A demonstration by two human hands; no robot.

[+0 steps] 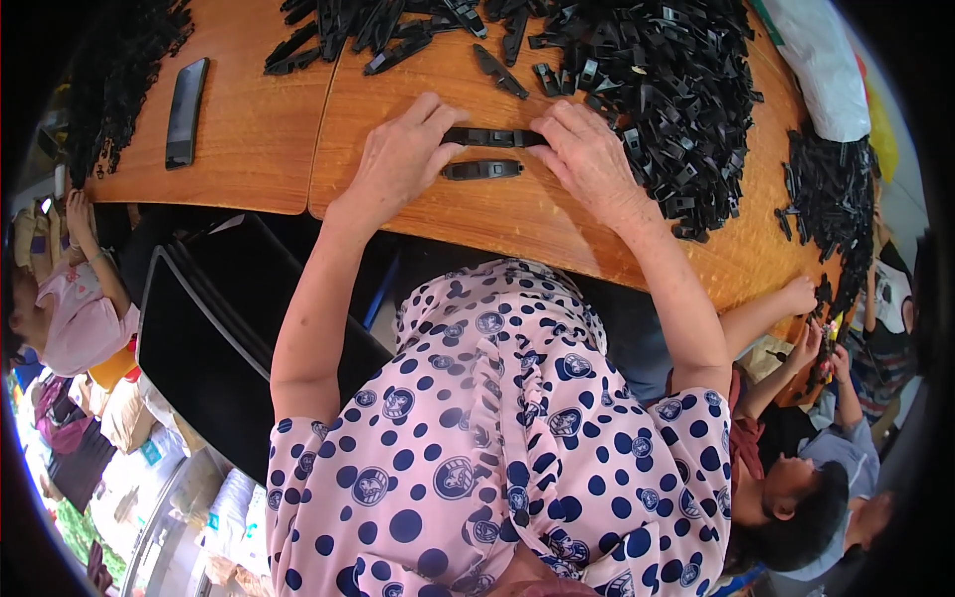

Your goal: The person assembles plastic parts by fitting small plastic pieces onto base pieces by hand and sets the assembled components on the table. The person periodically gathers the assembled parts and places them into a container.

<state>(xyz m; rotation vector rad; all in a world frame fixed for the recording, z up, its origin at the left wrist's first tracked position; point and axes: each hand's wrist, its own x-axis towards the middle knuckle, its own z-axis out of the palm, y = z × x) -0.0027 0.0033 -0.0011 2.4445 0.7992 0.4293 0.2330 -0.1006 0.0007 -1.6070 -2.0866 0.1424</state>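
Note:
Between my two hands is a long, narrow black plastic piece (492, 137), held just over the wooden table. My left hand (403, 154) pinches its left end with thumb and fingers. At the other end, the fingers of my right hand (587, 154) close on the piece in the same way. A second black plastic piece (482, 170) of similar shape lies on the table just nearer to me, between my thumbs. The exact kind of these pieces cannot be made out.
A large heap of black plastic pieces (681, 99) covers the table (259, 149) to the right, with another group (388, 30) at the far edge. A phone (186, 112) lies at left, near a dark pile (119, 80). Other people sit at both sides; a black chair (199, 338) stands at left.

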